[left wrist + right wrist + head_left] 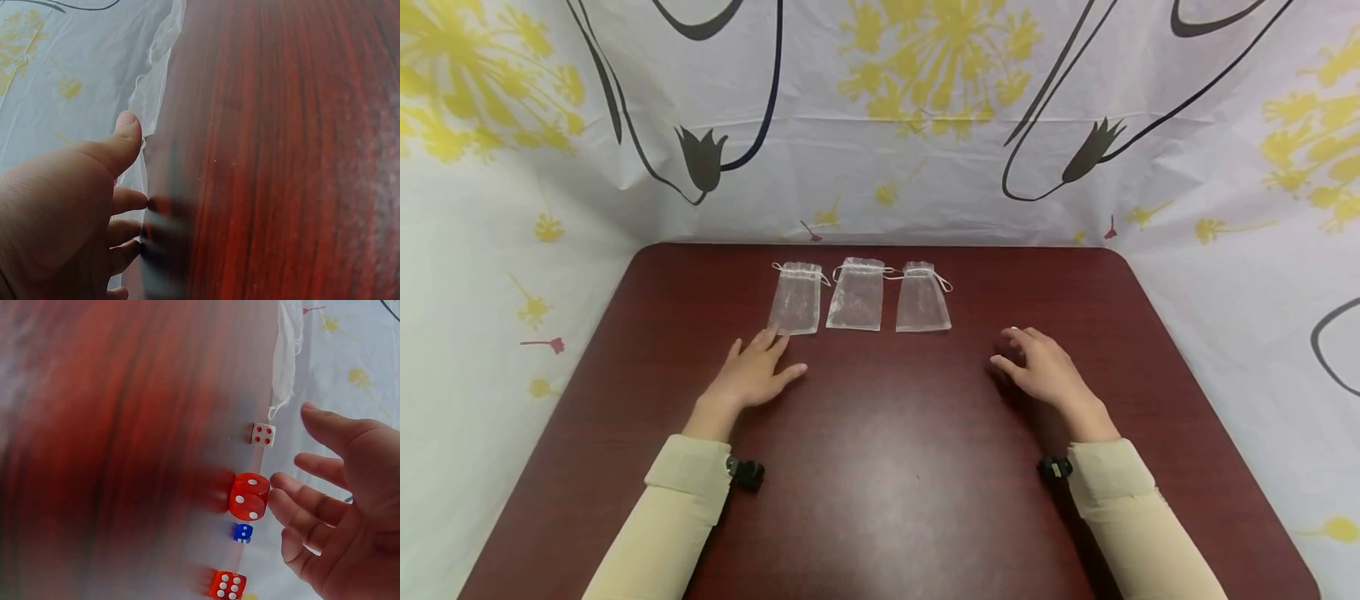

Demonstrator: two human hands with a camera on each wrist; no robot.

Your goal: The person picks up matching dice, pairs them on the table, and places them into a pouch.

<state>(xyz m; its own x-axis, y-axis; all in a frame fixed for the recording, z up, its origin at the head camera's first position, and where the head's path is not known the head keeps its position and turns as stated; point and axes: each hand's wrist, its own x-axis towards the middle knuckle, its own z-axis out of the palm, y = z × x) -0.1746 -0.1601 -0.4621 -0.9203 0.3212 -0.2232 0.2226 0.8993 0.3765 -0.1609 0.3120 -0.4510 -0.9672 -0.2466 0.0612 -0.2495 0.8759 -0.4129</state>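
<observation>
Three sheer white drawstring pouches lie side by side at the far part of the table: a left pouch (796, 302), a middle pouch (856, 298) and a right pouch (922, 302). My left hand (751, 373) is spread, its fingertips right at the left pouch's lower corner. Well to the right of the pouches, my right hand (1043, 367) has loosely bent fingers. In the right wrist view, a large red die (250, 497) stands right by its fingertips. Near it are a white die (263, 435) with red dots, a small blue die (244, 533) and another red die (228, 585).
The dark red wooden table (880, 433) has a floral white sheet (880, 183) rising behind it and along both sides. A black strap device (747, 473) sits at the left wrist, a similar device (1056, 468) at the right.
</observation>
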